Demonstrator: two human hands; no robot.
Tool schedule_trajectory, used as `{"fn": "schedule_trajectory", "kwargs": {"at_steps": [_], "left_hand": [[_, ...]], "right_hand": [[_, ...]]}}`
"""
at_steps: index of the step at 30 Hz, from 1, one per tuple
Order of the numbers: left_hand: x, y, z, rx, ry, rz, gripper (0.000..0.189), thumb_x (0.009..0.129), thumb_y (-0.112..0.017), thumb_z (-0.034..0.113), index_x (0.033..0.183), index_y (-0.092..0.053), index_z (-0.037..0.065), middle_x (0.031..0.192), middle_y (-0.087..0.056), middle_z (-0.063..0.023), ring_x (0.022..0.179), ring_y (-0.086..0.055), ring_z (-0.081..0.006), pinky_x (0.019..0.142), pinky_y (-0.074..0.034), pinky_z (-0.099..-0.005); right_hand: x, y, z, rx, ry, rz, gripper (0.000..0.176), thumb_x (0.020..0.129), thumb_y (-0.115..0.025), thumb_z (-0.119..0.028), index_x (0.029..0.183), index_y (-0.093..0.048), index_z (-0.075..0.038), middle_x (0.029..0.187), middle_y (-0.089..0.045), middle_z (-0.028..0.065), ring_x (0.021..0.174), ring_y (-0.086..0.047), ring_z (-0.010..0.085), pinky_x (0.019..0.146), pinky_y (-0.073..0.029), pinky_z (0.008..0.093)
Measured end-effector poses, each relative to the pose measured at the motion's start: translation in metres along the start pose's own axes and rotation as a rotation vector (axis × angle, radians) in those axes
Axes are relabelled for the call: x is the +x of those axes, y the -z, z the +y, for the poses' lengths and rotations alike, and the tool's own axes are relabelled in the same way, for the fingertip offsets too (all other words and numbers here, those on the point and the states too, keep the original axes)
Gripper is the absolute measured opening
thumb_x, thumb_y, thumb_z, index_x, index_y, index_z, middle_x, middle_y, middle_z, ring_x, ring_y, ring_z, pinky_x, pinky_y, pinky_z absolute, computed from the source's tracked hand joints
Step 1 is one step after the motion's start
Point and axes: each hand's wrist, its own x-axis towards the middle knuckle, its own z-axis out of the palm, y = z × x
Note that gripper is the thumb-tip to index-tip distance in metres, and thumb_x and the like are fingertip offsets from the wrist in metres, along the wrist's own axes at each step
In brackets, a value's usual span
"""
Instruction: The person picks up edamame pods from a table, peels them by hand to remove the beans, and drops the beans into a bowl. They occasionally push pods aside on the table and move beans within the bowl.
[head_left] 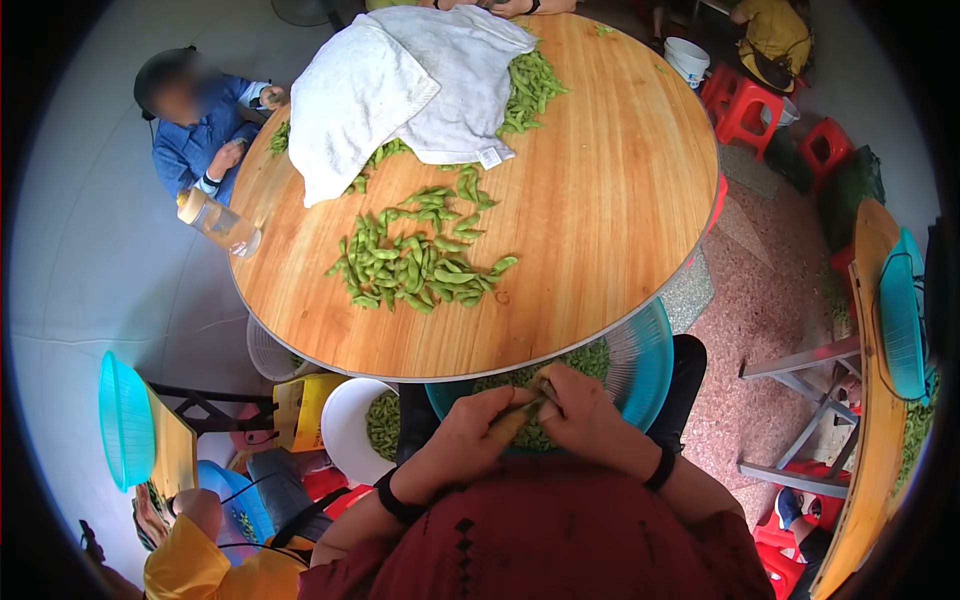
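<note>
My left hand (474, 432) and my right hand (582, 412) meet in front of my body, just past the near edge of the table. Both are closed, fingertips pinched together around what looks like a green soybean pod, mostly hidden by the fingers. Below them a teal plastic basket (640, 365) holds green beans or pods. On the round wooden table (590, 230) lies a loose pile of soybean pods (405, 265). More pods stick out from under a white towel (360, 100) at the far side.
A white bucket (342, 425) with green contents stands left of my legs. A bottle (218, 225) is at the table's left edge. A person in blue (195, 140) sits there. Red stools (750, 110) and another table (870, 300) are on the right.
</note>
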Motion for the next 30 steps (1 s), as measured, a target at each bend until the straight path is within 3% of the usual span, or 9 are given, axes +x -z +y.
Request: {"fn": "schedule_trajectory", "kwargs": {"at_steps": [2,6,9,11,15,21,24,26,30], "left_hand": [[-0.002,0.004,-0.002,-0.056,0.186,-0.105,0.022,0.091,-0.058,0.003,0.111,-0.062,0.000,0.086,-0.067,-0.0132,0.081,-0.067,-0.0220,0.073,-0.051,-0.0314],[-0.003,0.001,-0.003,0.048,0.103,-0.081,0.022,0.090,-0.059,0.003,0.112,-0.059,-0.001,0.086,-0.068,-0.0129,0.080,-0.069,-0.0209,0.071,-0.052,-0.0308],[-0.003,0.000,-0.004,0.037,0.061,0.152,0.027,0.088,-0.062,0.003,0.114,-0.055,0.000,0.088,-0.069,-0.0144,0.081,-0.070,-0.0242,0.070,-0.053,-0.0322],[-0.003,0.001,-0.003,0.115,0.167,0.128,0.035,0.086,-0.064,0.003,0.117,-0.049,0.001,0.090,-0.069,-0.0154,0.084,-0.071,-0.0275,0.072,-0.054,-0.0337],[-0.003,-0.002,0.006,0.165,0.057,0.095,0.038,0.086,-0.065,0.003,0.119,-0.046,0.001,0.092,-0.069,-0.0164,0.085,-0.070,-0.0296,0.073,-0.055,-0.0350],[-0.018,0.015,0.014,-0.004,0.137,0.038,0.035,0.087,-0.063,0.005,0.118,-0.049,0.003,0.092,-0.069,-0.0156,0.085,-0.069,-0.0326,0.073,-0.054,-0.0361],[-0.051,0.062,-0.006,0.547,0.111,-0.145,0.014,0.085,-0.063,0.018,0.095,-0.063,0.010,0.084,-0.066,-0.0132,0.078,-0.064,-0.0368,0.068,-0.050,-0.0458],[-0.055,0.086,0.005,0.795,0.088,-0.010,0.012,0.082,-0.064,0.013,0.092,-0.064,0.007,0.084,-0.063,-0.0134,0.076,-0.062,-0.0361,0.067,-0.050,-0.0438],[0.004,0.094,0.023,0.834,-0.155,0.194,0.014,0.078,-0.061,0.005,0.092,-0.063,0.002,0.086,-0.061,-0.0145,0.083,-0.061,-0.0349,0.072,-0.050,-0.0416]], "right_hand": [[-0.001,0.002,0.003,0.037,0.040,-0.068,0.022,0.072,-0.052,0.003,0.093,-0.050,-0.001,0.079,-0.055,0.0204,0.073,-0.058,0.0415,0.062,-0.047,0.0451],[-0.003,0.000,0.008,-0.060,0.041,-0.063,0.017,0.077,-0.055,0.000,0.093,-0.052,-0.001,0.079,-0.056,0.0203,0.073,-0.058,0.0417,0.062,-0.047,0.0452],[0.004,0.011,-0.008,-0.070,-0.087,0.104,0.015,0.083,-0.061,-0.007,0.096,-0.055,-0.002,0.078,-0.056,0.0178,0.071,-0.058,0.0374,0.062,-0.047,0.0430],[0.006,0.023,-0.022,0.046,-0.083,-0.115,0.020,0.085,-0.066,-0.016,0.098,-0.057,-0.003,0.078,-0.056,0.0147,0.069,-0.059,0.0320,0.061,-0.046,0.0404],[0.001,0.012,-0.012,0.108,-0.071,-0.172,0.020,0.085,-0.064,-0.014,0.097,-0.056,-0.001,0.077,-0.052,0.0142,0.067,-0.054,0.0330,0.062,-0.043,0.0399],[0.001,0.002,-0.004,0.173,-0.140,-0.310,0.020,0.083,-0.065,-0.012,0.099,-0.057,-0.003,0.079,-0.057,0.0134,0.072,-0.059,0.0312,0.064,-0.047,0.0377],[-0.005,-0.005,0.015,0.182,0.018,-0.333,0.018,0.083,-0.062,-0.010,0.098,-0.056,-0.001,0.083,-0.058,0.0161,0.077,-0.060,0.0340,0.068,-0.048,0.0400],[-0.015,-0.007,0.042,-0.183,0.062,-0.398,0.018,0.083,-0.061,-0.008,0.097,-0.056,0.000,0.087,-0.058,0.0185,0.082,-0.060,0.0373,0.072,-0.049,0.0432],[-0.015,-0.008,0.044,-0.197,0.063,-0.409,0.020,0.085,-0.060,-0.012,0.100,-0.057,0.001,0.093,-0.059,0.0203,0.088,-0.060,0.0394,0.077,-0.049,0.0457]]}}
